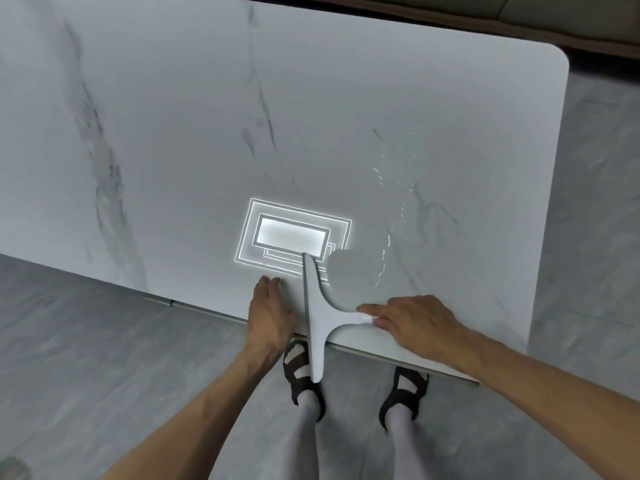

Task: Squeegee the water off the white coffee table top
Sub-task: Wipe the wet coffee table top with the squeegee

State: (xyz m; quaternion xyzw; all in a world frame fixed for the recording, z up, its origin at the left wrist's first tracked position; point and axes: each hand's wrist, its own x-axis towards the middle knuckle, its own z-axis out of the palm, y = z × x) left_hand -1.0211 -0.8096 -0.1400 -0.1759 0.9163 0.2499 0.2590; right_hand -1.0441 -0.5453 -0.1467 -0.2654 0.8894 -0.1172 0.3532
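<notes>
My right hand (412, 320) pinches the squeegee (317, 317) handle to drag water (388, 216) off the table (173, 133); left hand (268, 306) lies flat, steadying me

Glossy veined marble-look table top (173, 116); smooth matt white squeegee (320, 317).

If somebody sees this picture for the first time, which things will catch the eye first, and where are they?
The bright rectangular reflection of a ceiling light on the white marble table top, near its front edge, stands out first. Just below it, the white T-shaped squeegee hangs over that edge, its handle held by the right hand, with the left hand flat beside it. A glinting water trail lies to the right.
</notes>
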